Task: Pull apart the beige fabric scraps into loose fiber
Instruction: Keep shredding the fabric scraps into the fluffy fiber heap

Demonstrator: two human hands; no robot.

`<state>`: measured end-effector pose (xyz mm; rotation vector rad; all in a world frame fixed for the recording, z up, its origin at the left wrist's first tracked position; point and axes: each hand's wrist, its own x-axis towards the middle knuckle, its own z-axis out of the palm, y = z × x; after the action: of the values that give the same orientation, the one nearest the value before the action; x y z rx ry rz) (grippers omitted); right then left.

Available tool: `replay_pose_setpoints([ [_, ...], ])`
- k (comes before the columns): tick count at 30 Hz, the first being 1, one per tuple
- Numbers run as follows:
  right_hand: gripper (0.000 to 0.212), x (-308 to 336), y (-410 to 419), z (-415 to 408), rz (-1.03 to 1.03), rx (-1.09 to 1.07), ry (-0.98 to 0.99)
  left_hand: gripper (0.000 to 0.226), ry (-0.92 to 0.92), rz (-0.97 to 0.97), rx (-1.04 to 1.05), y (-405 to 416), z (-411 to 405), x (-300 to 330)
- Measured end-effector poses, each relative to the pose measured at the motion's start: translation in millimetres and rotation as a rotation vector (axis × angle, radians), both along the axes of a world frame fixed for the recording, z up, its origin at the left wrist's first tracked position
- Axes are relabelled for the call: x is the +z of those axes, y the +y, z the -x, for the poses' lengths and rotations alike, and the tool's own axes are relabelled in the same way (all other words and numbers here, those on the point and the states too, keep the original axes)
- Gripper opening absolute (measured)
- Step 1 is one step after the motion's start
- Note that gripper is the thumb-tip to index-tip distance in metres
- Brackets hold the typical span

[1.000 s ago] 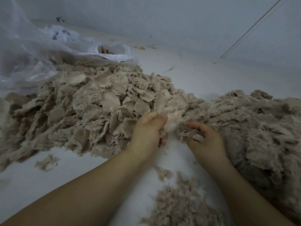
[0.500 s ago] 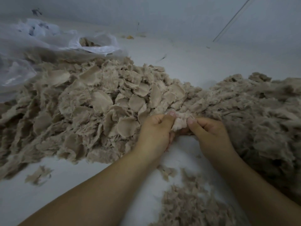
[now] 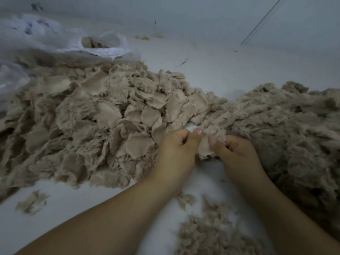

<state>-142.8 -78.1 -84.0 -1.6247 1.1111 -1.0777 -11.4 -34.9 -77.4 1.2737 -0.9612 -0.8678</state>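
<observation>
while both grips pinch one beige scrap (image 3: pixel 204 147), left hand (image 3: pixel 176 150) nearly touches right hand (image 3: pixel 237 153).

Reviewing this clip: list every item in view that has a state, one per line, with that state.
Left hand: pinching the scrap.
Right hand: pinching the same scrap.
Held scrap: gripped between both hands, fuzzy top edge, not yet torn apart.
Scrap pile: heaped on the left, pieces mostly whole.
Loose fiber pile: heaped on the right, fluffy.
Small fiber heap: lying between the forearms.
Plastic bag: open, some scraps inside.
</observation>
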Motion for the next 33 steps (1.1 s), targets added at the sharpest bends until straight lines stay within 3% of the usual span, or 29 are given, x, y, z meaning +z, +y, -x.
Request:
replay_pose_setpoints([
  [6, 0.033, 2, -2, 4, -0.05, -0.049, -0.054, 0.051, 0.196, 0.051, -0.072, 6, -17, 3],
  [11, 0.043, 3, 7, 4, 0.037, 0.029, 0.109, 0.026, -0.038, -0.099, -0.794, 15, -48, 18],
  [13, 0.043, 3, 10, 5, 0.054, 0.047, 0.133, 0.027, -0.003, -0.093, -0.689, 12, -47, 16],
  [17, 0.037, 5, 13, 8, 0.104, 0.134, 0.103, 0.032, 0.054, -0.007, -0.232, 6, -30, 5],
  [21, 0.037, 7, 16, 8, 0.142, 0.249, 0.147, 0.01, -0.185, -0.015, -0.198, 8, -20, 7],
  [22, 0.037, 7, 16, 7, 0.129, 0.255, 0.125, 0.017, -0.18, -0.024, -0.186, 9, -21, 5],
  [25, 0.038, 6, 14, 6, 0.039, 0.177, -0.012, 0.039, -0.022, -0.086, -0.151, 10, -28, 4],
  [29, 0.048, 2, 11, 6, 0.033, 0.146, -0.067, 0.036, 0.164, -0.097, -0.15, 6, -30, 6],
  [33, 0.057, 4, 12, 2, 0.1, 0.199, -0.012, 0.042, -0.086, -0.16, -0.298, 5, -27, 8],
])
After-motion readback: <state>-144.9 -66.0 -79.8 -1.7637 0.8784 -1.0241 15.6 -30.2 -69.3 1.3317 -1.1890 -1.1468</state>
